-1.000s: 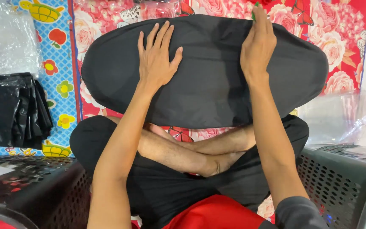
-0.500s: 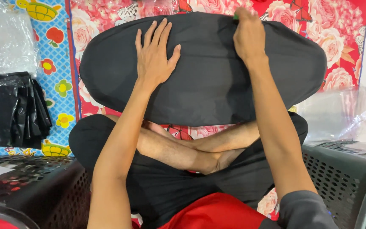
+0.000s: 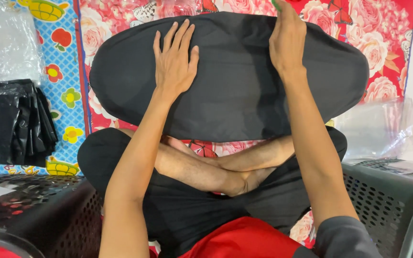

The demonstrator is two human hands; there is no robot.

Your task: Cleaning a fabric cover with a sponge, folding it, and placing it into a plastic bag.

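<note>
— black fabric, is that what both hands are on?

— yes. a wide, rounded black fabric piece [image 3: 235, 91] lies spread flat on the flowered floor mat [image 3: 383, 43], just beyond the person's crossed legs [image 3: 216, 167]. the left hand [image 3: 174, 62] rests on it palm down, fingers spread, at about ten o'clock from the cloth's middle. the right hand [image 3: 287, 40] sits at the far edge, near one o'clock, fingers curled over that edge; i cannot tell whether they actually pinch it.

— how far along does it look?

— as i judge it, the cloth is already laid out smooth and no fold shows yet, so any folding or bagging is left.

— what else is about?

— a stack of dark bagged pieces [image 3: 13, 122] at nine o'clock, with clear plastic sheeting [image 3: 5, 43] above it. another clear plastic bag [image 3: 376, 129] lies at three o'clock. perforated baskets stand near the knees, a dark basket [image 3: 39, 210] at seven o'clock and a grey basket [image 3: 397, 200] at four. nothing lies on the cloth but the hands.
</note>
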